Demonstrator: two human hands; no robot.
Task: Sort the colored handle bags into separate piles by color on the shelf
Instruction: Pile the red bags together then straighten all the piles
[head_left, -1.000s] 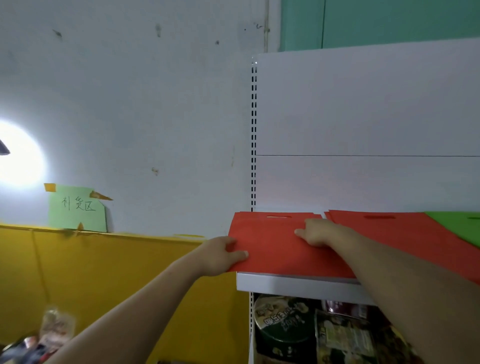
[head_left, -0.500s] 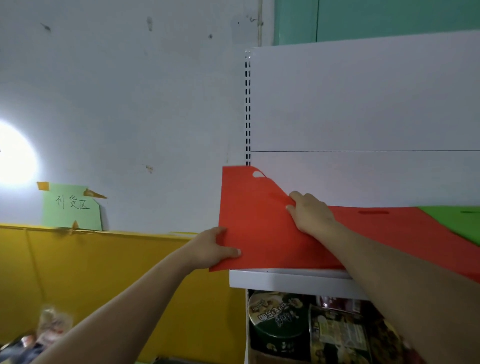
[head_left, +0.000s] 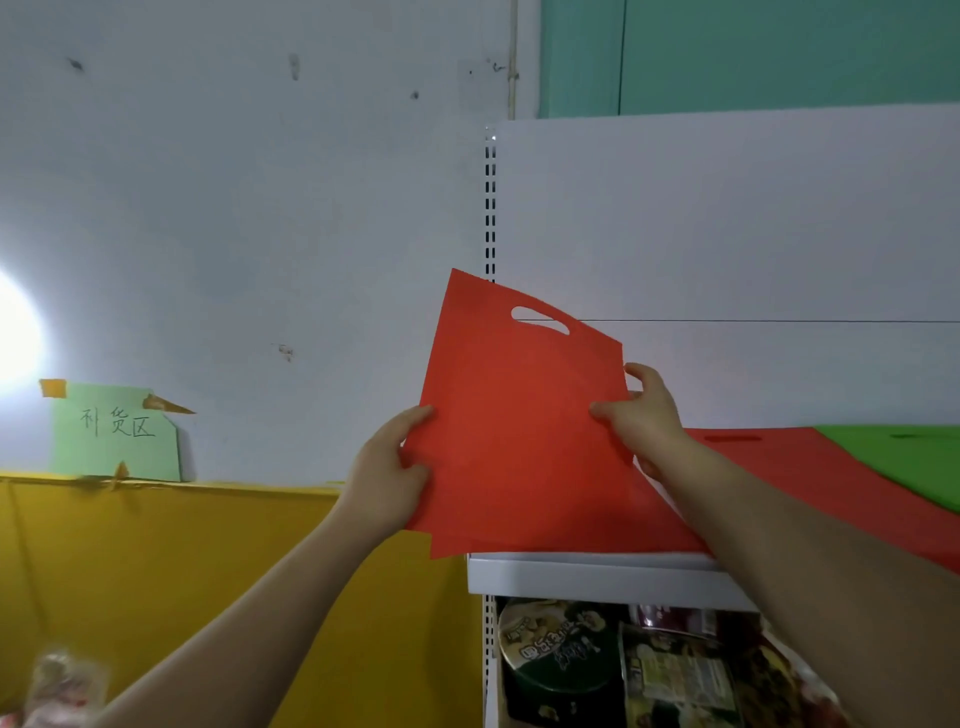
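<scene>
The raised red bag looks like matt, faintly fibrous cloth, as do the flat red bag and green bag. The shelf is smooth, painted metal. Below, a round tub has a glossy printed lid.

The left hand and right hand are bare, and behind each wrist the left forearm and right forearm are bare too, uncovered by any clothing.
</scene>
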